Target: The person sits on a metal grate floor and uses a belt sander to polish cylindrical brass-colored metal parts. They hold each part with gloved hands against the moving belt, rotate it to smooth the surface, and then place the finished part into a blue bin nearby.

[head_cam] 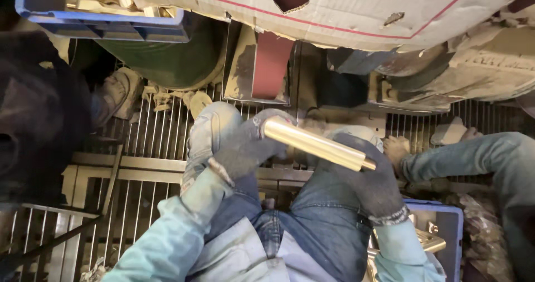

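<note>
Held at both ends: left hand [245, 148] in a dark glove clenched around the upper-left end of the brass rod [317, 144], right hand [365, 176] in the same kind of glove closed under and around the lower-right end, where a thinner stub sticks out. Long axis slanted from upper left down to right, across the knees in blue jeans [312, 215]. Both grips equally near. Just beyond the rod, a red sanding belt [271, 64]; blue crate [440, 226] beside the right wrist.

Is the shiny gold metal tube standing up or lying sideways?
Sideways, a bit tilted. The shiny gold metal tube slants from the gloved left hand down to the gloved right hand, held over the knees.
</note>
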